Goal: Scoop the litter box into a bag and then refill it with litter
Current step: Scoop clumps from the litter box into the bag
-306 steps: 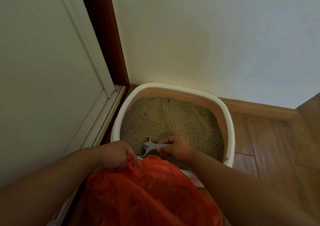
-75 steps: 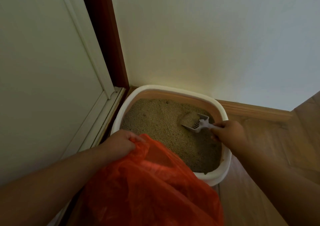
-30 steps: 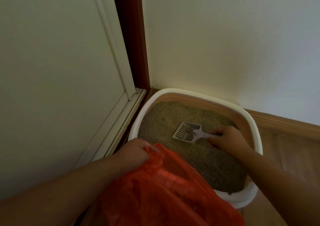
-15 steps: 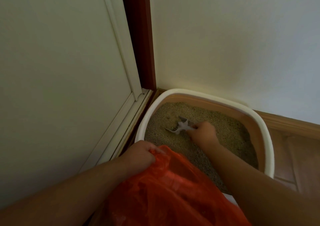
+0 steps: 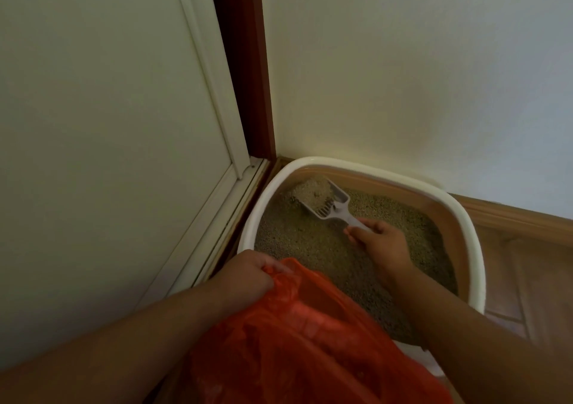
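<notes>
Bare forearms, no sleeves visible.

Litter box (image 5: 474, 248): no text or label can be read.
Scoop (image 5: 333, 206): no marking is seen.
Orange bag (image 5: 310, 357): no legible print.

This is a home. A cat's litter box (image 5: 471, 248) full of sandy litter (image 5: 310, 242) sits in a corner on a wood floor (image 5: 527, 279). A plain pale wall (image 5: 403, 78) stands behind it, with a wood baseboard (image 5: 511, 220) along the bottom. A white door (image 5: 108, 124) with a dark red-brown frame (image 5: 248, 62) stands just beside the box.
</notes>
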A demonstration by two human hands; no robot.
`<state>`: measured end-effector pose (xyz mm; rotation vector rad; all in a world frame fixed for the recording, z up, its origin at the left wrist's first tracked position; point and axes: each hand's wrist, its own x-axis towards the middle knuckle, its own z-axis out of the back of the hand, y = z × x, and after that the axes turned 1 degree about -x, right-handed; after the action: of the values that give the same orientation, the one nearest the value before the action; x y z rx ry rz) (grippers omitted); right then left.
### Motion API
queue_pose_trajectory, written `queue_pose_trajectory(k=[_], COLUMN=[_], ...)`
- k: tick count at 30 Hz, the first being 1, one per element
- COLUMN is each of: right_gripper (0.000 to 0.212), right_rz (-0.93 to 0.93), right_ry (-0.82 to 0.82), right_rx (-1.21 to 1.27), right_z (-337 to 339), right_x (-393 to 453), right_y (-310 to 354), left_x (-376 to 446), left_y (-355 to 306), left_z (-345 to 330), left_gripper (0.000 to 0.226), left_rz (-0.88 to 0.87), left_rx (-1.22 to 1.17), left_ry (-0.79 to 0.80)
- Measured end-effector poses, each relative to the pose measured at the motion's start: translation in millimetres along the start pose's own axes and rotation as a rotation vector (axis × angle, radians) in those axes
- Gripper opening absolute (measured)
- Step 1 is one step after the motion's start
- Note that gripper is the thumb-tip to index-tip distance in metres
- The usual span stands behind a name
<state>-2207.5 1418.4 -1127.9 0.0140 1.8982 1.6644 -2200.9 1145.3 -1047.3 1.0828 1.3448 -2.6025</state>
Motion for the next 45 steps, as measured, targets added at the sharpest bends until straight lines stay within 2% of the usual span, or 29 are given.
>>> queue_pose_trajectory(k=[4, 13, 25, 34, 42, 45], right_gripper=[0.032, 0.022, 0.024, 0.019, 0.018, 0.019], right_rz=[0.076, 0.118, 0.174, 0.126, 0.101, 0.089], right_ry=[-0.004, 0.072, 0.085, 0.169, 0.239, 0.287], right_rx=[-0.164, -0.291, -0.425, -0.656, -0.857, -0.932], right_z=[30.6, 60.1, 93.5, 115.1, 133.0, 136.2], right_x=[-16.5, -46.0, -54.2, -62.6, -64.7, -67.0], right_y=[9.8, 17.6, 39.7, 57.1, 70.0, 71.1], left_x=[-0.5, -8.5, -23.7, -32.2, -43.7, -45.8], left_y=[-0.9, -1.2, 0.5, 6.8, 13.8, 13.5], left_z=[-2.1, -7.5, -11.1, -7.0, -9.1, -9.7], left_gripper=[0.044, 0.044, 0.047, 0.049, 0.046, 0.046], left_rz=[-0.002, -0.041, -0.047, -0.016, 0.015, 0.009], left_rx=[0.020, 0.057, 0.092, 0.078, 0.334, 0.356], left_ry=[-0.015, -0.030, 0.003, -0.047, 0.147, 0.160])
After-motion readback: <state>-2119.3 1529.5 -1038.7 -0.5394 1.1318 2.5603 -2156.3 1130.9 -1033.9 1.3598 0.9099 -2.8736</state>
